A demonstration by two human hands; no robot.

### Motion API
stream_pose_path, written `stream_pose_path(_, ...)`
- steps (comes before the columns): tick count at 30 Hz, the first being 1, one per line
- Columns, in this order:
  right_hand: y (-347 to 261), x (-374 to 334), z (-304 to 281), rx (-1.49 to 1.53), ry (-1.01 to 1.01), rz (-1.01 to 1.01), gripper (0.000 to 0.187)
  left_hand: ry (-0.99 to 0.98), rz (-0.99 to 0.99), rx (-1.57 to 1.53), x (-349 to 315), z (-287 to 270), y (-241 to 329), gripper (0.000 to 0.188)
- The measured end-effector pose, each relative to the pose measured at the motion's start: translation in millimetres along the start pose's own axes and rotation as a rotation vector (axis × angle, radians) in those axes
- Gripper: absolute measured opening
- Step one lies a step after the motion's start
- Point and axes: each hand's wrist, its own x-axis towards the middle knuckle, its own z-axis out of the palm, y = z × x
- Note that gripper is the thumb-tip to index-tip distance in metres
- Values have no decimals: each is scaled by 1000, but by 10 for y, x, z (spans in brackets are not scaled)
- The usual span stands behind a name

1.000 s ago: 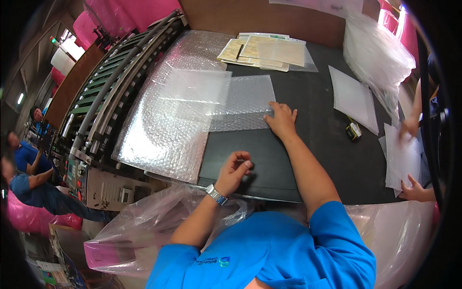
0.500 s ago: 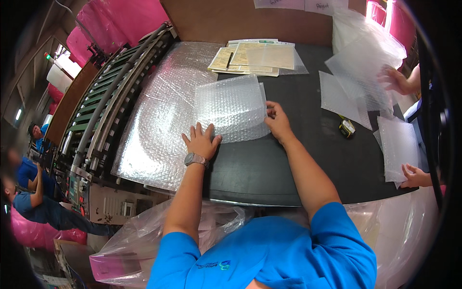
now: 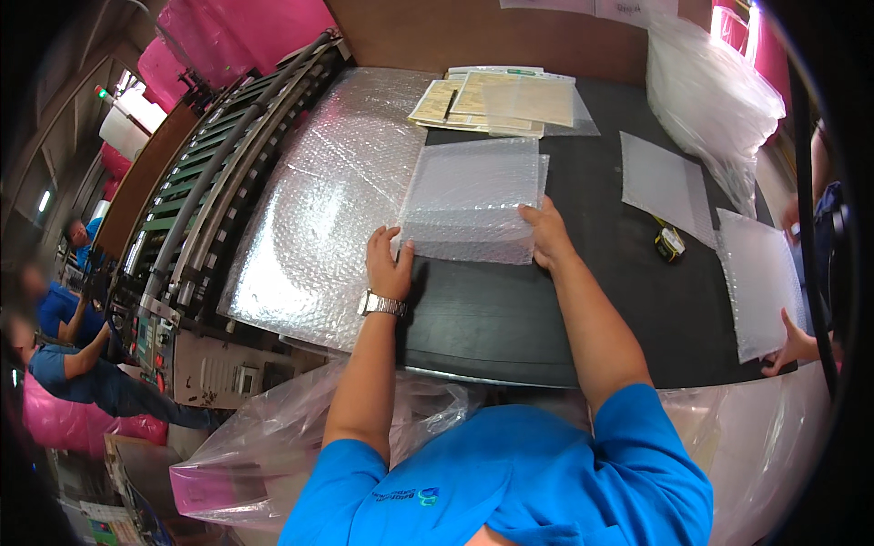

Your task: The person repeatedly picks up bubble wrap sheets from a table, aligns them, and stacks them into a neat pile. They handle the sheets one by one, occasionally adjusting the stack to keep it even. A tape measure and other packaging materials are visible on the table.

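Two or so clear bubble wrap pouches point(image 3: 471, 187) lie one on another in front of me, their edges slightly offset on the right. My right hand point(image 3: 550, 236) grips their right edge, thumb on top and fingers partly hidden beneath. At their lower left corner is my left hand point(image 3: 390, 265), wearing a metal watch; its thumb and fingers are apart, touching the corner. Under the pouches' left side lies a large bubble wrap sheet point(image 3: 314, 209) that stretches toward the rollers.
Papers with a pen point(image 3: 496, 100) lie at the back of the black table point(image 3: 492, 318). On the right are a loose pouch point(image 3: 665, 187), a tape measure point(image 3: 669, 241) and a pouch stack point(image 3: 760, 282) touched by another person's hand point(image 3: 794, 346). A roller machine point(image 3: 200, 191) borders the left.
My left hand has gone from lying flat and spread to the pouches' lower left corner. The pouches sit straighter. At right, the other person's raised hand and the pouch near it have left the back area.
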Motion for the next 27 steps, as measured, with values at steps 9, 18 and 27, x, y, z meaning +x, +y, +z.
stream_pose_path(9,-28,34,-26,-9,-75,96,42,148,-632,-900,452,-794,-463,31)
stream_pose_path(18,-107,-46,51,30,-106,106,39,346,-691,-1415,345,-1018,-953,53)
stream_pose_path(27,-28,25,-54,20,-99,97,39,402,-679,-1275,369,-943,-728,55)
